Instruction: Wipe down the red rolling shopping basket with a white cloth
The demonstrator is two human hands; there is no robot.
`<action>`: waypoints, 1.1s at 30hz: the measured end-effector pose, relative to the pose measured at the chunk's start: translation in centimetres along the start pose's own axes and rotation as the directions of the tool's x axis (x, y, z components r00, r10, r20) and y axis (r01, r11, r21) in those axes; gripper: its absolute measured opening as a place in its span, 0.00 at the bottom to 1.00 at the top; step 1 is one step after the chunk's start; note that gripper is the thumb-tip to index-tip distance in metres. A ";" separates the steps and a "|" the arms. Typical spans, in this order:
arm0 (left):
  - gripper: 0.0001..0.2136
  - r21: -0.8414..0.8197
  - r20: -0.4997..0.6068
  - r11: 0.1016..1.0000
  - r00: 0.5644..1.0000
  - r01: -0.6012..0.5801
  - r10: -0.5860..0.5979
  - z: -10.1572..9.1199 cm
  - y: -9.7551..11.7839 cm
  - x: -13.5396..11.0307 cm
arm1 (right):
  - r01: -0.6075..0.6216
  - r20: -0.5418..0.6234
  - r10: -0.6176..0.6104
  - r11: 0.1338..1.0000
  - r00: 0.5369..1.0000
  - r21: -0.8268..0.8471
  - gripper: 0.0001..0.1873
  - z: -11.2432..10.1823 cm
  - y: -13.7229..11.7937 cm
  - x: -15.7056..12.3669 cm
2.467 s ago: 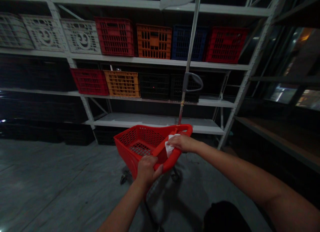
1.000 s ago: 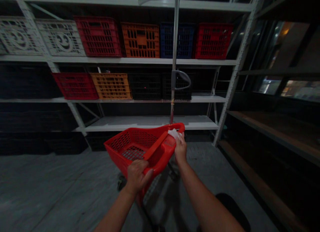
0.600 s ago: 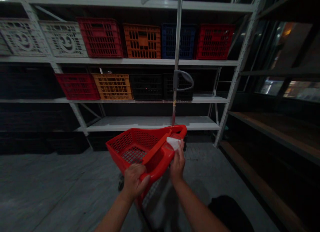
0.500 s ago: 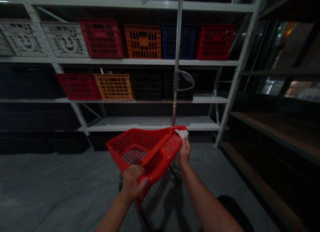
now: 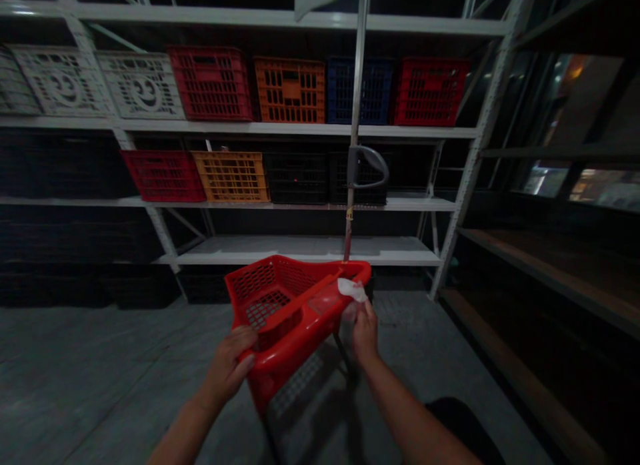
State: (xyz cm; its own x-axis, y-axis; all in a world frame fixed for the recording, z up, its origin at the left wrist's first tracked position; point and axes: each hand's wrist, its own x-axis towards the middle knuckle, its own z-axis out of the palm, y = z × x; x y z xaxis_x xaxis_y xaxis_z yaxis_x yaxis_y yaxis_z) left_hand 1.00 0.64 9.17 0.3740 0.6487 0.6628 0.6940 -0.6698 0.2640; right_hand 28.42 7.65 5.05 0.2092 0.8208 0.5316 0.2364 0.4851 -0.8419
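A red plastic shopping cart [image 5: 305,335] with a lattice basket stands in front of me at the middle. My left hand [image 5: 231,361] is closed round the left end of its handle, thumb on the near side. At the handle's right end, my right hand [image 5: 366,333] pinches a white tissue [image 5: 351,289], which lies against the red plastic. Part of the tissue hangs below the fingers. A metal pole [image 5: 358,85] with a grey loop grip [image 5: 370,167] rises from the cart's far right corner.
White metal shelving [image 5: 300,127] runs along the back. It carries a blue crate [image 5: 359,91], an orange crate [image 5: 290,90], a yellow crate [image 5: 231,177] and several others. A dark rack [image 5: 550,265] borders the right side. Grey concrete floor [image 5: 100,371] lies underneath.
My left hand and the cart's near left end have swung left. My right hand has slid the tissue slightly left and nearer along the handle's right end.
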 end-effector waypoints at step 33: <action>0.32 0.626 0.151 0.647 0.746 0.435 -0.648 -2.1 7.1 4.6 | 0.656 0.942 -0.141 0.748 0.304 -0.100 0.17 -6.2 -6.4 12.0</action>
State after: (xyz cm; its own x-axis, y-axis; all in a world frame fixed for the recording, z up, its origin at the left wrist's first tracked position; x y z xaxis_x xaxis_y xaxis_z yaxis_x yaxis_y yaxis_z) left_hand 6.37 -1.92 15.60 -0.0777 0.9730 0.2175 0.9970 0.0752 0.0201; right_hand 35.26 12.49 17.38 -0.8639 0.4653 0.1926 0.4088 0.8713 -0.2715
